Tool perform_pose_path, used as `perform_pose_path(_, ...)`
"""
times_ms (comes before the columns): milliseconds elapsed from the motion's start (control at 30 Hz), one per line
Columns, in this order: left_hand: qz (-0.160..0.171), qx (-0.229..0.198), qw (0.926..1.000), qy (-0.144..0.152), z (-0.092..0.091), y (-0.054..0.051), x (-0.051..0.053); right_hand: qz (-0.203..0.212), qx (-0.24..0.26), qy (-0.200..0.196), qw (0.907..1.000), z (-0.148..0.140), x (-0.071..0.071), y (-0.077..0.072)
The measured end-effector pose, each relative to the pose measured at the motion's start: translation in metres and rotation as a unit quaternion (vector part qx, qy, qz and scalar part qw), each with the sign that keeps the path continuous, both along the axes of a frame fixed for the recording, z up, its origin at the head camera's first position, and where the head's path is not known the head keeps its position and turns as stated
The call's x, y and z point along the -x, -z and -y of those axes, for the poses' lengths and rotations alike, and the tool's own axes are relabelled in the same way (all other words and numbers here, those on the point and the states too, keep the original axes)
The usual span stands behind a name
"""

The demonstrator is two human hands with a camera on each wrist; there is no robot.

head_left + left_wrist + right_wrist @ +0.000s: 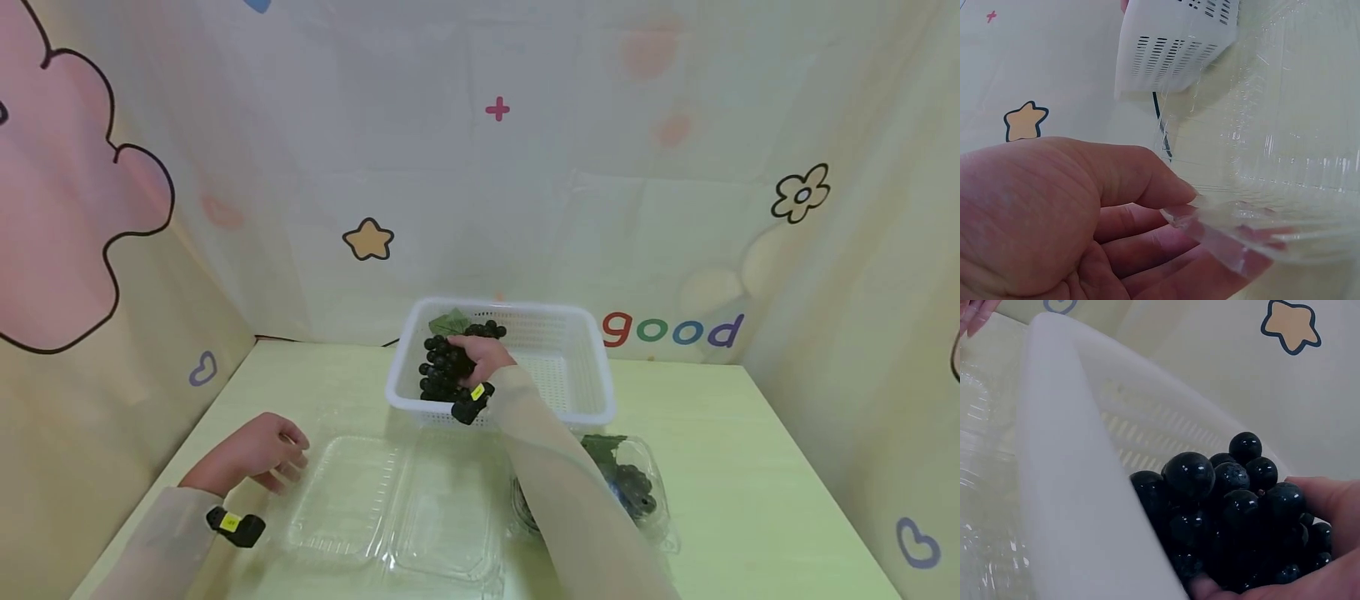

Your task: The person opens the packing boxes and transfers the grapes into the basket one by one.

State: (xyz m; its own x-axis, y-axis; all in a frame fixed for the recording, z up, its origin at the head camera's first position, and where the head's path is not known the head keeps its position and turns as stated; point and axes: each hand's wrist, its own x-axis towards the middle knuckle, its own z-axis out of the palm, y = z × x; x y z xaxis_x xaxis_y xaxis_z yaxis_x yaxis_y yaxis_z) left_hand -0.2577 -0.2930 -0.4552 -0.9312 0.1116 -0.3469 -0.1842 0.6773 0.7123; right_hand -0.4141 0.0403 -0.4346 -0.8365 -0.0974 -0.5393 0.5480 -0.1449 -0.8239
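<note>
In the head view, my right hand (486, 355) reaches into a white perforated basket (597, 375) and grips a bunch of black grapes (442, 371). The right wrist view shows the grapes (1235, 487) close to the basket's wall, with fingers and thumb around the bunch. At the left, my left hand (258, 450) is beside an opened clear plastic clamshell box (345, 496) lying flat on the table. Thumb and fingers of the left hand (1041, 212) pinch the box's thin edge (1216, 237) in the left wrist view.
A second clear box (660, 471) with dark grapes and a green leaf stands to the right, partly behind my right forearm. More grapes (489, 329) and a leaf (450, 321) lie in the basket's left side. A printed curtain (525, 217) hangs behind the table.
</note>
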Motion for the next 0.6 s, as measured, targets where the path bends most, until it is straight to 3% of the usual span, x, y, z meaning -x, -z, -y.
perform_pose_path(267,-0.002,0.006,1.0,0.002,-0.0017,0.0001,0.001,0.008,-0.001,-0.016,0.9998,-0.0017,0.0042,0.0013)
perform_pose_path(600,-0.002,0.0,1.0,-0.001,-0.007,-0.0032,-0.0025,0.006,0.01,0.001,0.9999,-0.0024,-0.0011,0.0035)
